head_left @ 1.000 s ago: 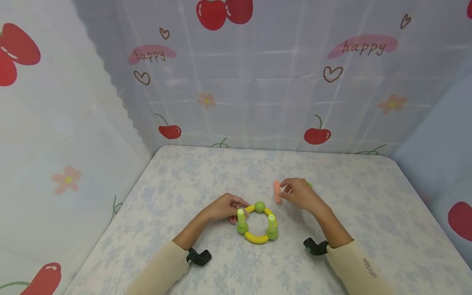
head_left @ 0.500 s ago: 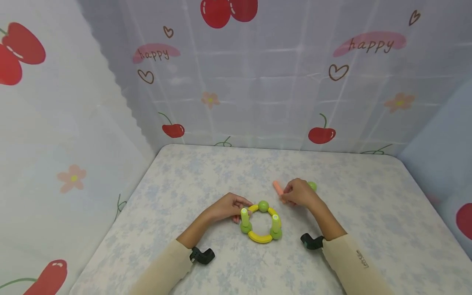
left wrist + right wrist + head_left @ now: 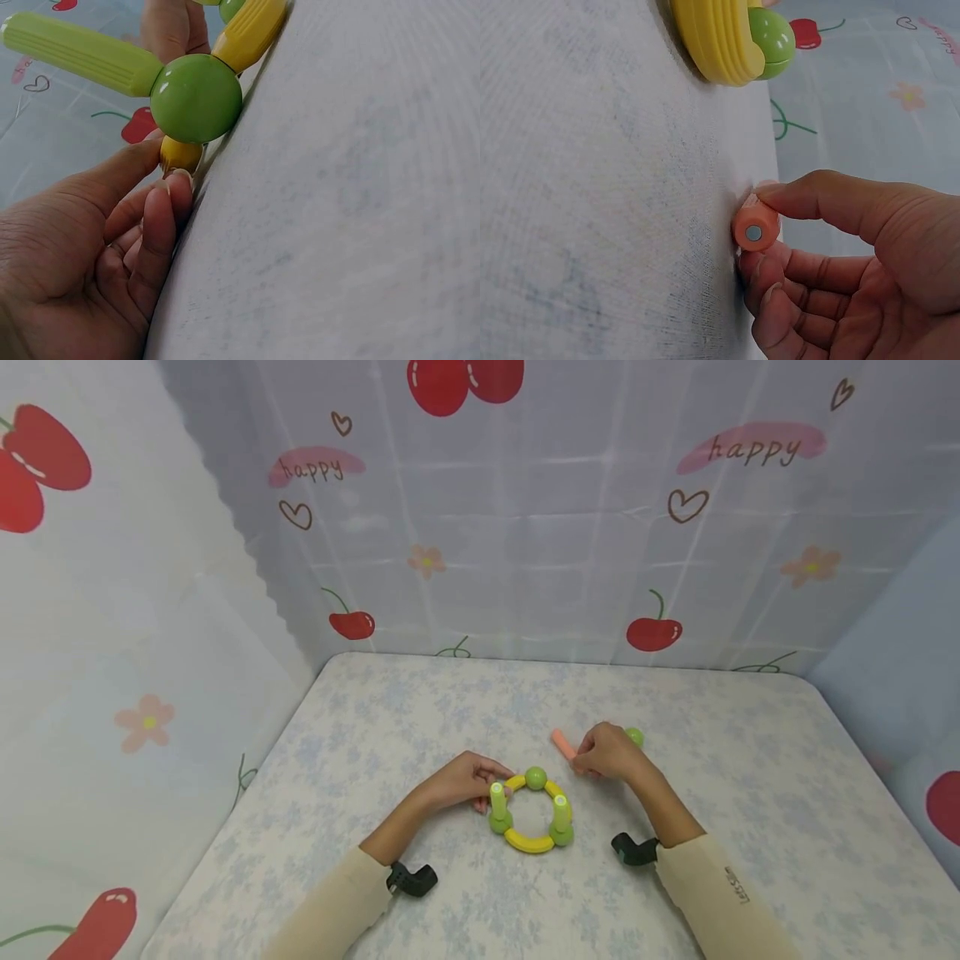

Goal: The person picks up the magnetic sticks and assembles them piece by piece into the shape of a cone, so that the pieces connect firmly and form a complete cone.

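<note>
A ring of yellow curved rods (image 3: 529, 843) and green balls (image 3: 536, 778) lies on the table. Two light green rods (image 3: 498, 800) stand up from its nearer balls. My left hand (image 3: 459, 781) holds the ring's far-left side, thumb and fingers pinching a yellow curved rod (image 3: 180, 155) just beyond a green ball (image 3: 196, 99). To the right of the ring, my right hand (image 3: 611, 752) pinches an orange rod (image 3: 563, 744) near its close end. In the right wrist view, that orange rod (image 3: 756, 225) shows a silvery disc, probably a magnet, in its end face and lies close to the tabletop.
Another green ball (image 3: 634, 737) sits just behind my right hand, partly covered by it. The patterned cloth-covered table (image 3: 420, 702) ends at a back curtain (image 3: 510, 585) printed with cherries. Black cameras (image 3: 636, 850) are strapped at both wrists.
My right hand has closed its fingers on the orange rod, which has turned so its far end points left. The left hand keeps its hold on the ring. The head view has shifted slightly.
</note>
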{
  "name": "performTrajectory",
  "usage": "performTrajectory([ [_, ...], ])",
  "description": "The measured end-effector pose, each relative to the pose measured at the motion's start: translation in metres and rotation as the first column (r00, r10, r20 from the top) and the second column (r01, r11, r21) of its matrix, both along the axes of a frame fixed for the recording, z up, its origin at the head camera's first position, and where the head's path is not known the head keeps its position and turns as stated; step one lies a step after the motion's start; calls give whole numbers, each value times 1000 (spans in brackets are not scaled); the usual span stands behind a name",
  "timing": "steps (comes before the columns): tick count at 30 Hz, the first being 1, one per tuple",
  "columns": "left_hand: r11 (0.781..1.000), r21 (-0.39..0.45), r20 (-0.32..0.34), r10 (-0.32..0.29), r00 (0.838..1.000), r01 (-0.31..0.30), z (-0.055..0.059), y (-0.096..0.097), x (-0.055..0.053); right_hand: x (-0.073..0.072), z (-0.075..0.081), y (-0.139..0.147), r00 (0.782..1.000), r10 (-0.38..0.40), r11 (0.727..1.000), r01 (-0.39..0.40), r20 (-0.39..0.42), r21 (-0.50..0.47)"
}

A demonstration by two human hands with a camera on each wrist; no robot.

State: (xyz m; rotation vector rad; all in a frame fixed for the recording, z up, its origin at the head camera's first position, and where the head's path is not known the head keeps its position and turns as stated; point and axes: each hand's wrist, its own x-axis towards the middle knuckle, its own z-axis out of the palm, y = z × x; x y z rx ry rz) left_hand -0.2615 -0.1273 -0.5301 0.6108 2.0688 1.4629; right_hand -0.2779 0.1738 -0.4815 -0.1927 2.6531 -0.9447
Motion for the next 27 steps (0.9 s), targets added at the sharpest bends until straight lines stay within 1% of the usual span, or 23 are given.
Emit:
performTrajectory([
  [3,1000,-1,4,1,1000,-1,0,0,-1,0,1,1,1000,12,1000,-12,6,1],
  [5,1000,1,6,1,1000,-1,0,0,-1,0,1,1,1000,30,1000,-30,-3,0],
  [10,1000,2,20,-12,1000,12,0,0,-4,0,5,2,999,45,999,-45,-13,-11],
  [12,1000,-1,18,-13,1000,13,1,0,-5,0,7,1,998,56,998,-57,-31,-36],
  [15,1000,-2,9,0,1000,0,2,-1,-6,-2,10,1,996,80,990,-85,-49,-114],
  [18,1000,-8,9,10,1000,-10,2,-1,-4,-1,10,-1,993,117,971,-121,-34,-206],
  [20,1000,-17,15,10,1000,-10,1,0,-2,1,9,-2,985,170,951,-174,-37,-257],
  [22,1000,-24,20,9,1000,-8,-1,0,0,2,8,-2,970,235,923,-242,-61,-298],
  [25,1000,-24,16,8,1000,-8,-1,-1,1,3,7,-5,940,313,883,-341,-136,-323],
  [27,1000,-13,9,14,1000,-13,1,-1,0,2,9,-8,923,340,862,-382,-180,-333],
])
